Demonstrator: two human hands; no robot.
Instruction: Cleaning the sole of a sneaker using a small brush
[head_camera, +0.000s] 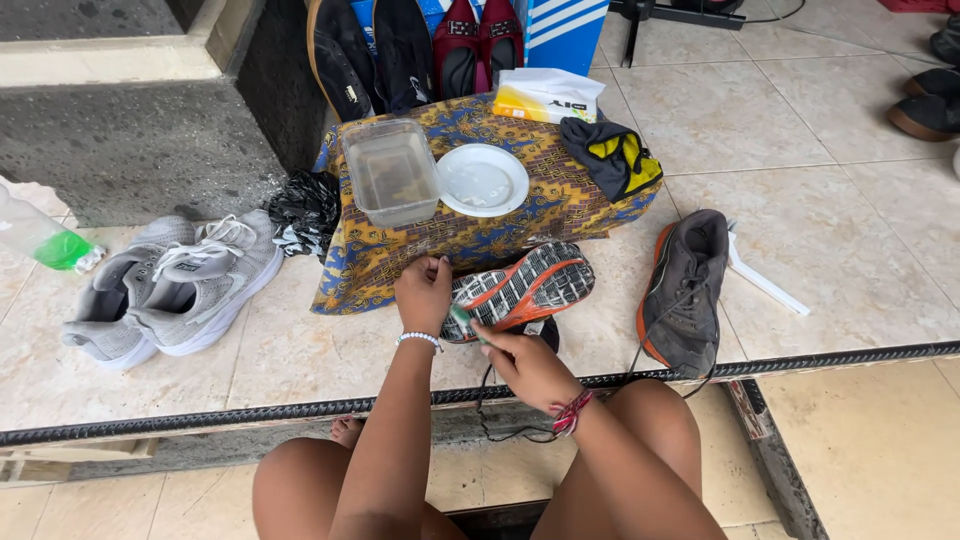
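Bare knees (300, 490) frame the right hand (525, 365), its grip clamped on a small green brush (462, 320) against the upturned sole. The left hand (423, 292) grips that grey-and-orange shoe (520, 290), steadying it sole-up for scrubbing on the tiled floor (300, 350).

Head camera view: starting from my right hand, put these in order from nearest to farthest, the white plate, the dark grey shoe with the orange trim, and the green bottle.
From the right hand:
1. Dark grey shoe, on the tiles just to its right.
2. White plate, up ahead on the patterned cloth.
3. Green bottle, far off at the left edge.
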